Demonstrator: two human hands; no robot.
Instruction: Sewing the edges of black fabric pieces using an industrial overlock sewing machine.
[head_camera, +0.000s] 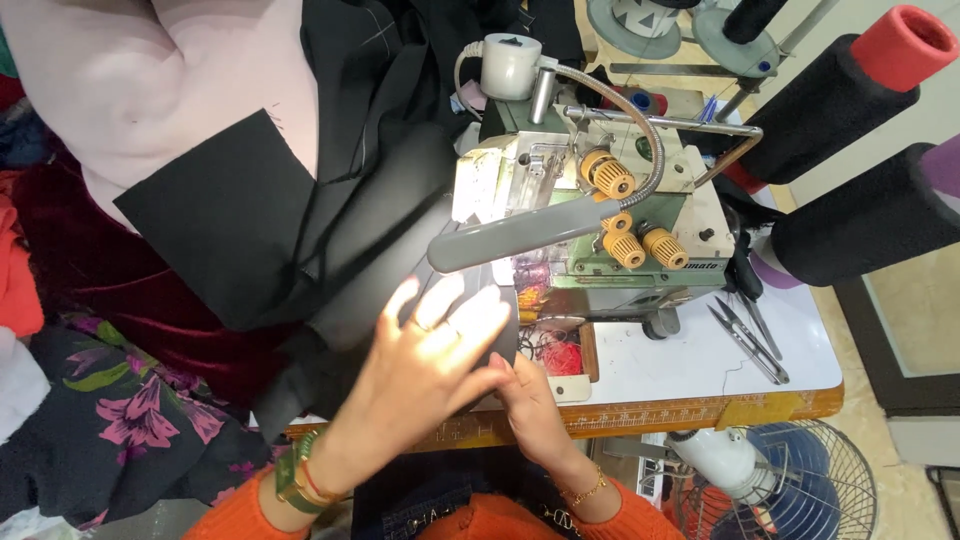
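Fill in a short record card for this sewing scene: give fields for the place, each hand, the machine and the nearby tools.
Place: white table with a serger
Left hand: flat on black fabric, fingers spread
Right hand: at the fabric edge by the needle area
Lamp: grey, lit, on a flexible neck
Tools: thread snips on the table
Thread: black cones at right

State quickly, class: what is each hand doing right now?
Left hand: open, fingers spread flat on the black fabric at the overlock sewing machine.
Right hand: fingers pinching the fabric's edge.
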